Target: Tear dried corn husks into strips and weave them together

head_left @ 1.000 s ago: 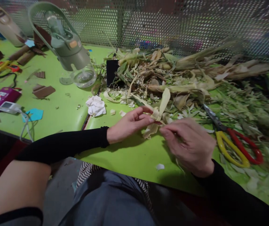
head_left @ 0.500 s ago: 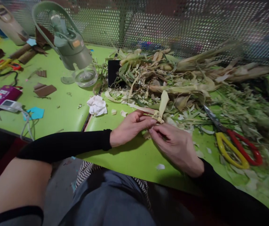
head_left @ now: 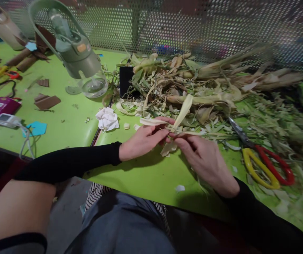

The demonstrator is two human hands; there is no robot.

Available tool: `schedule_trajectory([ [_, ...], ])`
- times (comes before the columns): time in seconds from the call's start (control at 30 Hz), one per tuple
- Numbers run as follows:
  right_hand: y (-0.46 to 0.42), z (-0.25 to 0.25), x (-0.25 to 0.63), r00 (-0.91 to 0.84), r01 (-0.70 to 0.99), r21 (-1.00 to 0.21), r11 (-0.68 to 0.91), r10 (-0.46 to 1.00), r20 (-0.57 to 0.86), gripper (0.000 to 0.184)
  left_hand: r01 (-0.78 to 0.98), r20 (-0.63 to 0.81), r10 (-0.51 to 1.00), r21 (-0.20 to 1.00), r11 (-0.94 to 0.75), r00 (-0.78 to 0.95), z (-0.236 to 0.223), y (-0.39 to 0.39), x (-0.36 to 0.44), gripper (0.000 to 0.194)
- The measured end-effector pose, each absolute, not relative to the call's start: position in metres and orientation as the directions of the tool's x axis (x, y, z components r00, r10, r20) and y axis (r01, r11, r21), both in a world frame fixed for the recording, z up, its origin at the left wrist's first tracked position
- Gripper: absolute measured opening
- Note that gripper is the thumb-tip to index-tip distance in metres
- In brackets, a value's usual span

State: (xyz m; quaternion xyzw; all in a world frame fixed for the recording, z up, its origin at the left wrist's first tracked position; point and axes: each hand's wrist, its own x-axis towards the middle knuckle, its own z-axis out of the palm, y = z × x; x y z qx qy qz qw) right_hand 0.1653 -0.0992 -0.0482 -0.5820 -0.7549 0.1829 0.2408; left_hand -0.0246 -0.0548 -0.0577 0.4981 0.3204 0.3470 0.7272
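Observation:
Pale corn husk strips (head_left: pixel 182 112) cross between my two hands, just above the green table (head_left: pixel 151 183). My left hand (head_left: pixel 145 139) pinches them where they meet, with one strip sticking up and another pointing left over the fingers. My right hand (head_left: pixel 207 160) is closed on a strip that runs out to the right past its knuckles. Its fingertips almost meet those of my left hand, and some fingers are hidden. Behind both hands lies a heap of dry corn husks (head_left: pixel 183 81). Scissors (head_left: pixel 260 155) with one yellow and one red handle rest to the right.
A green water bottle (head_left: pixel 81 56) stands at the back left, near a crumpled tissue (head_left: pixel 107 119). A black phone-like slab (head_left: pixel 126 81) leans by the husks. Farther left are a purple device (head_left: pixel 0 108) and a white cable (head_left: pixel 27 141). A perforated metal screen (head_left: pixel 151 28) borders the back.
My right hand has moved slightly right, away from my left. The husk strips have spread out, with one now stretching right from the crossing. The view has shifted slightly.

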Motion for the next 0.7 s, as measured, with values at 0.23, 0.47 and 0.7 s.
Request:
schedule_trajectory([
  [0.23, -0.1, -0.051, 0.16, -0.054, 0.549, -0.819, 0.169, 0.985, 0.167, 0.042, -0.12, -0.025, 0.784, 0.985, 0.126, 0.621, -0.061, -0.055, -0.023, 0.024],
  [0.47, -0.099, -0.048, 0.166, 0.042, 0.432, -0.9, 0.053, 0.996, 0.079, 0.044, -0.042, 0.036, 0.822, 0.999, -0.015, 0.568, -0.057, -0.043, -0.03, 0.018],
  [0.7, -0.088, -0.046, 0.175, 0.019, 0.575, -0.796, 0.187, 0.97, 0.241, 0.039, 0.081, 0.054, 0.775, 0.988, -0.134, 0.629, -0.059, -0.044, -0.032, 0.018],
])
